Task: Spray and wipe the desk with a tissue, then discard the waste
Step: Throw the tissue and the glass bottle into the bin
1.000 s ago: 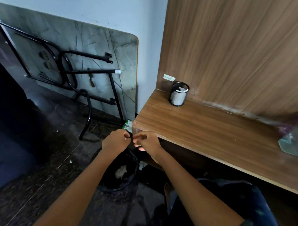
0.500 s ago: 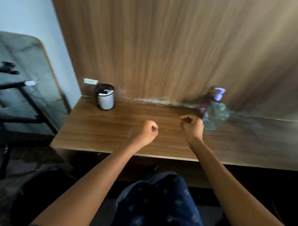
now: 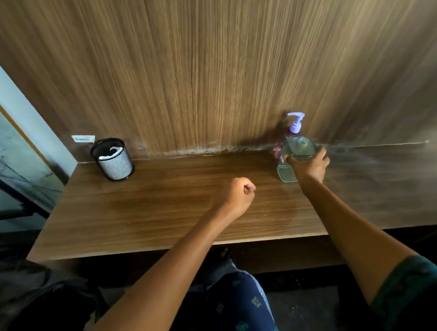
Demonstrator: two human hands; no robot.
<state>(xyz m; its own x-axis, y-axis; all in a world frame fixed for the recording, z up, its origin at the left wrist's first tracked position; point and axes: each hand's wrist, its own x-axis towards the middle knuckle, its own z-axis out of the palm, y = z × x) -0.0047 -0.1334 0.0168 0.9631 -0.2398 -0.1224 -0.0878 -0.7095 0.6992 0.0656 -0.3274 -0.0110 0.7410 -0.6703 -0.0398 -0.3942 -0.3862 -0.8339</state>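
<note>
A clear bottle (image 3: 298,147) with a lilac pump top stands at the back right of the wooden desk (image 3: 152,207), against the wood panel. My right hand (image 3: 309,166) is wrapped around the bottle's lower body. My left hand (image 3: 234,198) hovers over the middle of the desk as a closed fist with nothing visible in it. A black mesh cup (image 3: 112,159) holding white tissue stands at the desk's back left corner.
A tall wood panel (image 3: 209,66) rises behind the desk. A dark bin (image 3: 44,317) sits on the floor at the lower left, below the desk's left end. A folded table (image 3: 6,162) leans against the wall at the left. My knee shows under the desk edge.
My view swung right from the floor bin to the desk. Both hands left the bin and rose over the desk. My right hand reached the bottle and closed on it.
</note>
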